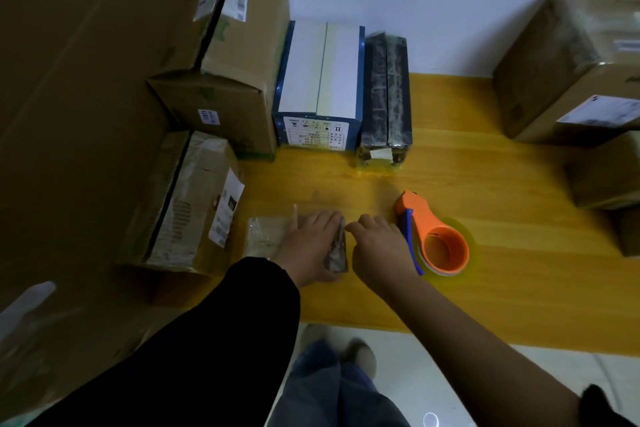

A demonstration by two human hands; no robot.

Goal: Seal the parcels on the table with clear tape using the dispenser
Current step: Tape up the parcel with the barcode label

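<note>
Dominating the left side: one huge plain carton [69, 114], running off frame. Wooden table [485, 270] spans the rest, wall behind it. Right edge: stack of brown boxes [571, 55], top one film-wrapped with a label. Far left on the table: two labelled cartons [239, 80], one on the other. Near left: taped carton [187, 204] with barcode stickers. Far centre: blue-and-white box [322, 80], and touching its right side a black wrapped parcel [386, 97]. Orange tape dispenser [436, 239] lies on its side near centre-right, just beside the right hand, neither hand on it. Small flat parcel [266, 236] sits near centre, just right of the taped carton. Left hand [311, 246] lies flat on top of it, fingers fairly straight, pressing down on its right end. Right hand [377, 246] is knuckles-up, fingers curled, fingertips at the parcel's right edge; can't tell whether they pinch anything.
</note>
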